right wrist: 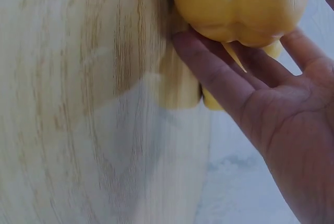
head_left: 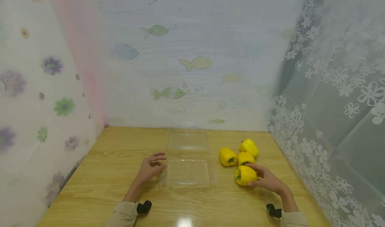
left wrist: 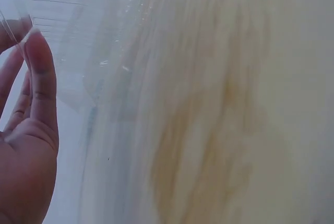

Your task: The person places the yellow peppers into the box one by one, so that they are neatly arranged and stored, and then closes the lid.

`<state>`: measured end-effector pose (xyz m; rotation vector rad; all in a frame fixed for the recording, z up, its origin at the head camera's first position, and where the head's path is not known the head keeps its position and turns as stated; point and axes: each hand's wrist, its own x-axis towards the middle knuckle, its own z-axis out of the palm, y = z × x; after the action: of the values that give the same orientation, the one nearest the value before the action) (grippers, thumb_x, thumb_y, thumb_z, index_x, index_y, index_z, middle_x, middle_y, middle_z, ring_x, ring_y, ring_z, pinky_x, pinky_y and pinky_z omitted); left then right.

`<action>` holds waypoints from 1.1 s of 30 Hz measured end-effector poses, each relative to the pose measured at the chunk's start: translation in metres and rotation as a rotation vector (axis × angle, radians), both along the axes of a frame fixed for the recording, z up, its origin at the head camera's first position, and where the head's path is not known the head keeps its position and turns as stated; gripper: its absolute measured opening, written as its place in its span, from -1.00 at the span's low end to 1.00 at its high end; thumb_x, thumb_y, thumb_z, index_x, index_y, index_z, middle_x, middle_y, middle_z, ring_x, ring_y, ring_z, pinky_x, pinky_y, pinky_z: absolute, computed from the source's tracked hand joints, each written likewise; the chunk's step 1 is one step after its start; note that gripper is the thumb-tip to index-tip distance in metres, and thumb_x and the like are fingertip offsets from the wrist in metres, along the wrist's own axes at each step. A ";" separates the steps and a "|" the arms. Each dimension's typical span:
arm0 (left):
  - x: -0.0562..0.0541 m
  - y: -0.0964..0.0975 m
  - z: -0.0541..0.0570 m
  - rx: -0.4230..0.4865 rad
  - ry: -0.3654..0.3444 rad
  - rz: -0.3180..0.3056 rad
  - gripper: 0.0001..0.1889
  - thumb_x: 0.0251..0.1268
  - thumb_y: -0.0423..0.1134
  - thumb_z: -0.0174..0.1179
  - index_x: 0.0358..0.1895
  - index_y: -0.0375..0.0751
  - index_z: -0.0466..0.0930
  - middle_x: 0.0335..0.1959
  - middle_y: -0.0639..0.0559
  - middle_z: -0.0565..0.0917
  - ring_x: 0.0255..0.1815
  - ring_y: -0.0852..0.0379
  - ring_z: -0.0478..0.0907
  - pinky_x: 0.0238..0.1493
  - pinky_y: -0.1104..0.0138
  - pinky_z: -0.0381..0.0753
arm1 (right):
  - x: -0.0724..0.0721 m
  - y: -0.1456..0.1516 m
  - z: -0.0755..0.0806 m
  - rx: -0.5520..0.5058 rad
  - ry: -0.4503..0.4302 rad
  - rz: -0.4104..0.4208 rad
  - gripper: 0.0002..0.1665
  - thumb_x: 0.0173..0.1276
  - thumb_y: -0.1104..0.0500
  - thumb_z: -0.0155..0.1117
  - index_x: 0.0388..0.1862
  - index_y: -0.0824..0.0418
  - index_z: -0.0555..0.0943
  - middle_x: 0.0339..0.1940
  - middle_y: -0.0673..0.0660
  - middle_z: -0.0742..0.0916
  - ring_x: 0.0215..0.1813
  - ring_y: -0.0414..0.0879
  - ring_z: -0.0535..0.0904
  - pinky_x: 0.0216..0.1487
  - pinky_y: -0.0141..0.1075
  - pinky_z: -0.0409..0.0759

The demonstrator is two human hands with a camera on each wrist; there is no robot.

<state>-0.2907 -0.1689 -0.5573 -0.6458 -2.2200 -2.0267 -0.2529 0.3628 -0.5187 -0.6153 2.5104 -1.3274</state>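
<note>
My right hand [head_left: 266,179] has its thumb and fingers about the nearest yellow bell pepper [head_left: 245,176], whose green stem points left. In the right wrist view, fingers [right wrist: 219,75] reach along the blunt end of this pepper [right wrist: 237,7]. Behind it lie three more: a left pepper [head_left: 227,156], a middle pepper [head_left: 245,157] and a far pepper [head_left: 249,147]. A clear plastic clamshell box [head_left: 187,183] lies opened flat. At its left edge is my left hand [head_left: 149,168], fingers loosely bent, with fingertips right at the clear plastic [left wrist: 78,20] in the left wrist view.
A wooden table [head_left: 120,147] carries everything. The box's lid half [head_left: 187,138] points to the back edge. A fish-print curtain [head_left: 192,103] hangs behind, with flowered curtains on the left [head_left: 42,103] and right [head_left: 340,137]. Black wrist mounts sit at both cuffs.
</note>
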 end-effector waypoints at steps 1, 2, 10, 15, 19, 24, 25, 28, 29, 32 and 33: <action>-0.001 0.000 -0.001 0.014 -0.004 -0.008 -0.60 0.32 -0.43 0.34 0.14 -0.64 0.57 0.38 -0.50 0.35 -0.20 0.15 0.66 -0.33 0.29 0.71 | 0.000 0.000 -0.001 0.004 0.005 0.000 -0.12 0.38 0.14 0.42 0.56 0.36 0.25 0.50 0.46 0.38 0.46 0.41 0.31 0.30 0.32 0.41; -0.001 0.000 -0.001 0.026 -0.006 -0.013 -0.60 0.33 -0.44 0.33 0.15 -0.65 0.56 0.38 -0.51 0.35 -0.20 0.16 0.66 -0.33 0.29 0.71 | -0.001 0.000 -0.001 0.010 0.012 -0.002 -0.12 0.38 0.14 0.43 0.56 0.35 0.27 0.50 0.45 0.40 0.46 0.30 0.36 0.31 0.26 0.44; -0.001 0.002 -0.003 0.061 -0.009 -0.009 -0.66 0.33 -0.49 0.30 0.10 -0.67 0.58 0.37 -0.54 0.38 -0.18 0.23 0.66 -0.29 0.35 0.69 | -0.001 0.001 -0.003 0.032 0.025 -0.056 -0.12 0.31 0.10 0.49 0.53 0.29 0.35 0.46 0.36 0.48 0.38 -0.12 0.46 0.23 -0.38 0.46; 0.000 0.003 -0.005 0.055 -0.028 0.026 -0.66 0.36 -0.46 0.29 0.10 -0.66 0.59 0.38 -0.48 0.40 -0.20 0.27 0.65 -0.27 0.40 0.67 | -0.001 -0.001 -0.005 0.042 0.051 -0.095 -0.14 0.28 0.07 0.52 0.49 0.25 0.41 0.43 0.32 0.52 0.42 0.34 0.39 0.29 -0.13 0.47; 0.002 0.005 -0.007 0.079 -0.091 0.062 -0.63 0.38 -0.42 0.29 0.14 -0.65 0.57 0.44 -0.35 0.41 -0.13 0.30 0.65 -0.21 0.44 0.65 | -0.002 -0.002 -0.007 0.029 0.060 -0.099 -0.17 0.29 0.08 0.51 0.48 0.24 0.43 0.43 0.33 0.53 0.43 0.37 0.38 0.31 0.02 0.45; 0.003 0.007 -0.008 0.139 -0.130 0.066 -0.58 0.39 -0.42 0.28 0.19 -0.67 0.52 0.49 -0.30 0.36 -0.06 0.29 0.63 -0.17 0.43 0.64 | -0.003 -0.003 -0.009 -0.017 0.056 -0.107 -0.21 0.31 0.13 0.48 0.48 0.24 0.43 0.42 0.32 0.54 0.40 0.34 0.41 0.31 0.17 0.41; 0.003 0.007 -0.009 0.152 -0.132 0.066 -0.58 0.38 -0.43 0.28 0.19 -0.68 0.51 0.49 -0.31 0.36 -0.07 0.28 0.63 -0.17 0.43 0.64 | -0.003 -0.003 -0.009 -0.022 0.055 -0.114 -0.22 0.31 0.14 0.48 0.48 0.23 0.44 0.42 0.32 0.54 0.39 0.33 0.42 0.31 0.18 0.41; 0.004 0.009 -0.011 0.191 -0.151 0.069 -0.59 0.38 -0.47 0.25 0.20 -0.71 0.49 0.50 -0.30 0.36 -0.08 0.31 0.63 -0.19 0.45 0.64 | -0.002 -0.004 -0.008 -0.035 0.049 -0.130 -0.23 0.31 0.14 0.47 0.48 0.21 0.45 0.42 0.31 0.55 0.39 0.31 0.42 0.31 0.17 0.41; 0.003 0.010 -0.012 0.202 -0.157 0.072 -0.59 0.38 -0.49 0.24 0.20 -0.72 0.48 0.50 -0.31 0.36 -0.09 0.32 0.62 -0.19 0.46 0.63 | -0.002 -0.005 -0.008 -0.039 0.050 -0.137 -0.23 0.31 0.14 0.47 0.48 0.21 0.45 0.42 0.31 0.55 0.40 0.30 0.42 0.32 0.15 0.40; 0.003 0.012 -0.016 0.246 -0.171 0.077 -0.57 0.38 -0.49 0.24 0.21 -0.74 0.45 0.49 -0.29 0.37 -0.11 0.32 0.60 -0.19 0.47 0.63 | 0.000 -0.007 -0.006 -0.056 0.044 -0.155 -0.22 0.32 0.15 0.46 0.49 0.22 0.44 0.43 0.31 0.53 0.41 0.27 0.41 0.33 0.08 0.40; 0.003 0.012 -0.017 0.258 -0.172 0.077 -0.56 0.39 -0.48 0.24 0.22 -0.75 0.44 0.49 -0.28 0.38 -0.10 0.30 0.59 -0.18 0.47 0.63 | 0.000 -0.008 -0.005 -0.059 0.041 -0.161 -0.22 0.32 0.15 0.46 0.49 0.22 0.43 0.44 0.31 0.52 0.42 0.25 0.41 0.34 0.03 0.41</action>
<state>-0.2880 -0.1567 -0.5741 -0.3676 -1.9765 -2.3520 -0.2528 0.3550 -0.5237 -0.4650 2.6097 -1.4628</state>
